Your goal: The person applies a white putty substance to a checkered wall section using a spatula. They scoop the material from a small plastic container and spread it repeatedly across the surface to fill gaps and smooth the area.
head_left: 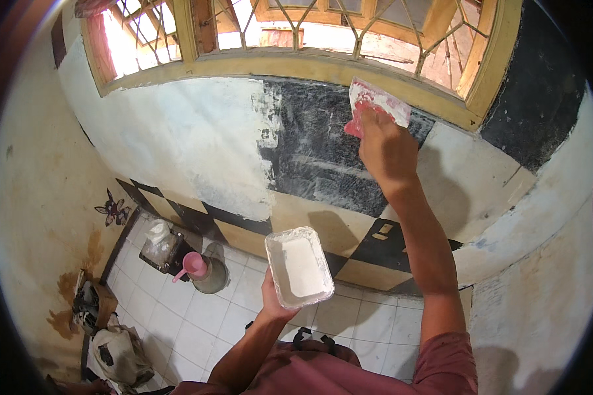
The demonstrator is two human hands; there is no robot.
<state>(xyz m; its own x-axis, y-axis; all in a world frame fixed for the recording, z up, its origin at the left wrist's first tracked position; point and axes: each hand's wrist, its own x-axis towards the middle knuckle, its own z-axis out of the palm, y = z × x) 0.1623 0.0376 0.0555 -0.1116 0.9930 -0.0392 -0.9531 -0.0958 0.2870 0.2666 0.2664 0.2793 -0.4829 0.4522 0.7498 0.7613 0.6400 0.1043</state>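
Observation:
My left hand [275,304] is closed around the near-left side of a white rectangular tub [281,271], held in front of my body. Pale, smooth putty lies inside it, and its rim is crusted with dried white smears. At upper right, my right hand [390,153] grips a broad putty knife [374,99] with a red handle part and a pale, smeared blade. The blade is over the top of a black wall patch [316,131], just below the window frame; whether it touches cannot be told. Left of that patch, a white coating [171,138] ends in a ragged edge.
A yellow window frame [257,66] with metal grilles runs above. Checkered black and cream squares [310,214] line the lower wall. On the white tiled floor [204,319] stand a pink dipper [195,264] on a grey bucket [212,278], a dark box [163,253] and a pale sack [120,352].

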